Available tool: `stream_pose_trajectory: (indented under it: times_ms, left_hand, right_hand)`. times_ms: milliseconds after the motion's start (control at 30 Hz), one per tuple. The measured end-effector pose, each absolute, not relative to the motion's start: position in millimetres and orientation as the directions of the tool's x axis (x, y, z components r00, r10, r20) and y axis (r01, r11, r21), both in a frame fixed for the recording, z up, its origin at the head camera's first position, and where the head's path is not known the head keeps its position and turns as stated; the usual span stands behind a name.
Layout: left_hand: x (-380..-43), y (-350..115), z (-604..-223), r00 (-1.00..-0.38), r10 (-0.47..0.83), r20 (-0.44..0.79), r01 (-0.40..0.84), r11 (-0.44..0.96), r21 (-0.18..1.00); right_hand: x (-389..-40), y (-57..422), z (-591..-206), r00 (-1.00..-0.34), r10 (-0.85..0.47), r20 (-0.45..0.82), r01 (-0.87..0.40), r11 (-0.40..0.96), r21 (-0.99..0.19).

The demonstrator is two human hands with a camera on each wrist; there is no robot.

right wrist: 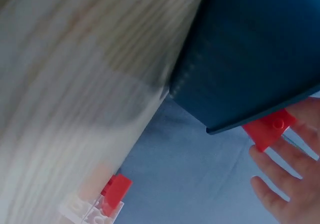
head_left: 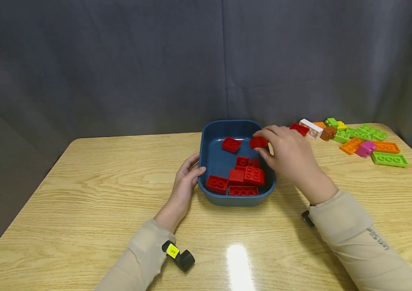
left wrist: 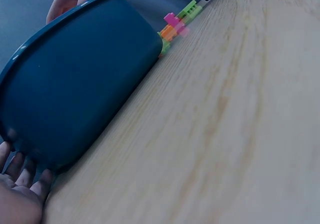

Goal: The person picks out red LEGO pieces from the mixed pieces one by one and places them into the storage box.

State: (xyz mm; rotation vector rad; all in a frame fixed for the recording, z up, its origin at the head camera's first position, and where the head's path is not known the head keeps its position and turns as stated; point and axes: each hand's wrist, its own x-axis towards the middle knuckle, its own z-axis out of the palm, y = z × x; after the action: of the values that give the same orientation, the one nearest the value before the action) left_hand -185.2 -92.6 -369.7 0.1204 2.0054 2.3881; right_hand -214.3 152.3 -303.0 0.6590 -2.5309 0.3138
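Note:
A dark blue plastic bin [head_left: 206,139] stands on the table with several red toy bricks [head_left: 217,184] lying in it. My left hand [head_left: 184,182] holds the bin's left side, thumb at the rim and fingers along the outer wall. In the left wrist view, those fingertips [left wrist: 44,178] meet the wall low down. Over the bin's right rim, my right hand [head_left: 287,151] pinches a red brick [head_left: 258,142] between thumb and fingers. From the right wrist, this brick [right wrist: 270,128] shows partly behind the rim, beside the spread fingers.
Right of the bin lie loose bricks: a red one [head_left: 299,129], a white one [head_left: 311,128], a brown one [head_left: 328,133], a magenta one [head_left: 365,148], and several orange and green ones [head_left: 389,159]. A grey curtain [head_left: 147,72] hangs behind the wooden table [head_left: 118,182].

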Motion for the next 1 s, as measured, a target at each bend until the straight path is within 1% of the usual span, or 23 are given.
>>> stream_pose_trajectory:
  times_ms: [200, 400, 633, 1000]
  left_hand:
    - [-186.1, -91.5, -369.9, -0.997, 0.059, 0.044, 0.032, -0.178, 0.983]
    - [-186.6, -91.4, -369.8, -0.997, 0.057, 0.045, 0.034, -0.190, 0.981]
    - [-187.6, -91.6, -371.4, -0.997, 0.063, 0.035, 0.023, -0.195, 0.981]
    - [-185.5, -91.4, -369.4, -0.998, 0.055, 0.038, 0.028, -0.173, 0.985]
  right_hand:
    - [-214.0, 151.7, -306.5, -0.758, -0.434, 0.487, -0.539, 0.837, -0.093]
    - [-212.9, 153.9, -307.6, -0.767, -0.446, 0.461, -0.539, 0.838, -0.088]
    - [-212.9, 154.7, -308.1, -0.779, -0.480, 0.403, -0.550, 0.832, -0.074]
    - [-211.4, 153.6, -307.4, -0.761, -0.524, 0.382, -0.591, 0.804, -0.074]
